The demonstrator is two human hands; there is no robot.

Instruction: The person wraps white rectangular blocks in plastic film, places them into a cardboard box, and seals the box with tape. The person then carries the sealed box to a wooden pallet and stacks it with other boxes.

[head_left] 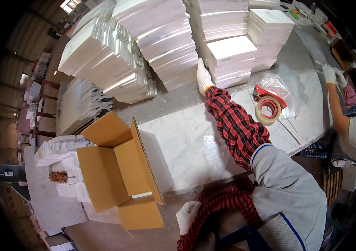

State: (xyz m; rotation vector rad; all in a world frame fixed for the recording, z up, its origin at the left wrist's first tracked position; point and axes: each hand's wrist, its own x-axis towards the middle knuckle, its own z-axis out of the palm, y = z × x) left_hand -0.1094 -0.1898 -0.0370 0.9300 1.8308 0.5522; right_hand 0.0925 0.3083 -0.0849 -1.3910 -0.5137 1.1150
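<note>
Touching tiles (pixel 232 62), right hand (pixel 203 78); left (pixel 188 216) curled

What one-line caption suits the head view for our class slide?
A white-gloved right hand reaches between stacks of white slabs, with an open cardboard box to the left.

A bright rectangular window (pixel 70 5) glows at the upper left, above a dim, brown, ribbed wall or roof (pixel 8 71). A reddish-brown barred rack (pixel 39 102) stands beyond the wide, dusty grey counter (pixel 298 49).
</note>
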